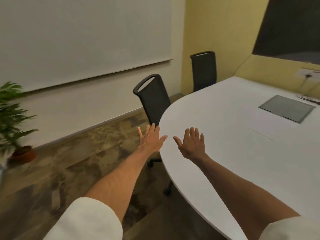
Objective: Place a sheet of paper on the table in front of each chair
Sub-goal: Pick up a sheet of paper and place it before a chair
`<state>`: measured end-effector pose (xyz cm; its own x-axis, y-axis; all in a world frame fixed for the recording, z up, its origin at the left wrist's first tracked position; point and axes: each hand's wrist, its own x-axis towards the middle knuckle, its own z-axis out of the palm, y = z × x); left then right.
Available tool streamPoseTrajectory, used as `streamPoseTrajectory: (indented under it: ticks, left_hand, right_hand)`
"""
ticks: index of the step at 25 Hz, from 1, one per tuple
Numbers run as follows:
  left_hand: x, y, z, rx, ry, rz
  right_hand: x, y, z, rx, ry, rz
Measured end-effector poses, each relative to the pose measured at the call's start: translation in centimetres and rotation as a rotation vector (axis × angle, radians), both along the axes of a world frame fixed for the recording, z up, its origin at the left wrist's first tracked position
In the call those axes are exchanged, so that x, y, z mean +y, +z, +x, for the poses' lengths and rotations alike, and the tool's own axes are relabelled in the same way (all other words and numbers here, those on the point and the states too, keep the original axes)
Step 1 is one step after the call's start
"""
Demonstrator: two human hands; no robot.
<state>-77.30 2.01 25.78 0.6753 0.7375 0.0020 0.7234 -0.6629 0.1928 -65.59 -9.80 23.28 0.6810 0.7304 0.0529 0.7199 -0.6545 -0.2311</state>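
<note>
The white oval table (233, 161) fills the right side. My left hand (151, 139) is stretched out flat with fingers spread, just off the table's left edge, in front of a black chair (153, 99) pushed in there. My right hand (192, 144) hovers open over the tabletop near that edge, empty. A second black chair (204, 71) stands further back. A white sheet of paper (266, 126) lies on the table to the right, barely distinct from the surface. More papers (310, 99) lie at the far right edge.
A grey hatch panel (287, 108) is set into the tabletop. A potted plant (13, 122) stands on the wooden floor at the left by the white wall. A dark screen (290, 26) hangs on the yellow wall behind.
</note>
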Motion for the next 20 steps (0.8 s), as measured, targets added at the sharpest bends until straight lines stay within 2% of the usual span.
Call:
streamPoseTrajectory:
  ticks: [10,20]
  left_hand:
    - [3.4,-2.4,17.0,0.061,-0.443,0.048]
    - [1.0,-4.3,36.0,0.110,-0.723,0.015]
  right_hand:
    - [-0.7,-1.4,11.8,0.007,-0.394,0.018]
    - [-3.7,-2.6,27.3,0.039,-0.686,0.009]
